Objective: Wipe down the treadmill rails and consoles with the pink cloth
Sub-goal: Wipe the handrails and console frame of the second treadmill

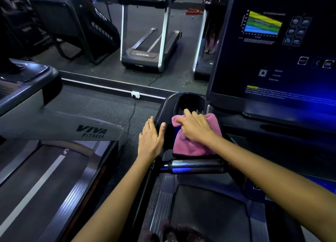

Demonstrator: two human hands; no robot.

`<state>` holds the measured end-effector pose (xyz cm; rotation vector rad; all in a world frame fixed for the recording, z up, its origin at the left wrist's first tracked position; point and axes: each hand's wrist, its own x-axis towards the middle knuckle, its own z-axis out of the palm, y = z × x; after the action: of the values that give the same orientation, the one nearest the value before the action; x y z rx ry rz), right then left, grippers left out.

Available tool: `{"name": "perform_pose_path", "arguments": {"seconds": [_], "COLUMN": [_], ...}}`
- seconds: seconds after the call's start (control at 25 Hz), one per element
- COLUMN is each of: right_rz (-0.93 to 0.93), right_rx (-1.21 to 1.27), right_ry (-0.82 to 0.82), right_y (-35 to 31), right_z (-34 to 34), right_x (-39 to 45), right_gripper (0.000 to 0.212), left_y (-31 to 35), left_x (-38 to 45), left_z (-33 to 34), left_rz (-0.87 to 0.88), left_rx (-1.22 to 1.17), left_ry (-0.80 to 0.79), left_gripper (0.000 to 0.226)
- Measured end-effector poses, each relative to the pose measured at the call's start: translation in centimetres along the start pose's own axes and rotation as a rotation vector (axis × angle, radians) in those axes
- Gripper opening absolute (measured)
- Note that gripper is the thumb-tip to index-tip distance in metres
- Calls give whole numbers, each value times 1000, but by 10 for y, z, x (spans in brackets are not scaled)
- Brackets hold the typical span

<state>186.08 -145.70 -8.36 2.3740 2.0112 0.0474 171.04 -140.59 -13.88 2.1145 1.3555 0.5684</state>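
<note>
We stand on a black treadmill in a dim gym, our view taking in a second grey treadmill marked "VIVA FITNESS" [91,131] at our left and, ahead, a wall mirror [145,32] that reflects another silver-framed treadmill on the dark rubber floor. A white wall socket [135,94] sits at the mirror's base with a thin black cable running down from it. To our right rises the large dark console screen [272,47], lit with a yellow, green and blue chart and small icons. Between screen and hands lies the glossy black console tray [168,105] with its round cup holder [191,101], and just below it a chrome-and-black handlebar grip [194,166] crosses in front of our forearms. Our right hand [195,127] presses flat on the folded pink fleece cloth [189,147], fingers spread and lightly bent over its upper edge, the cloth spread on the tray directly under and behind the palm, just short of the cup holder. Our left hand [151,138] rests beside it on the tray's outer rim, fingers straight, thumb hooked over the inner edge, holding nothing and clear of the cloth.
</note>
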Motion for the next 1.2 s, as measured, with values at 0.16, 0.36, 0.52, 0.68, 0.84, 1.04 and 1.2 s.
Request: {"name": "perform_pose_path", "arguments": {"seconds": [0.16,0.36,0.52,0.68,0.84,1.04,1.2], "right_rz": [56,191,219,147,18,-333,-468], "right_rx": [6,-65,-137,-30,-132,-390,-447], "right_ry": [-27,-20,-39,10,99,290,260], "right_y": [13,31,32,20,-7,8,32], "right_z": [-6,5,3,8,31,55,51], "right_x": [-21,-39,-43,-33,-6,-13,-27], "right_gripper": [28,27,29,35,44,42,46], "left_y": [0,1,2,2,3,4,3], "left_x": [1,-1,-2,1,0,-2,-4], "left_z": [1,1,-1,-2,-2,-5,-6], "left_rz": [-8,-18,-23,-39,-21,-20,-31], "left_rx": [13,6,-26,-116,-144,-185,-230], "left_ry": [5,-17,-18,-30,-29,-6,-16], "left_gripper": [75,75,71,66,64,60,61]}}
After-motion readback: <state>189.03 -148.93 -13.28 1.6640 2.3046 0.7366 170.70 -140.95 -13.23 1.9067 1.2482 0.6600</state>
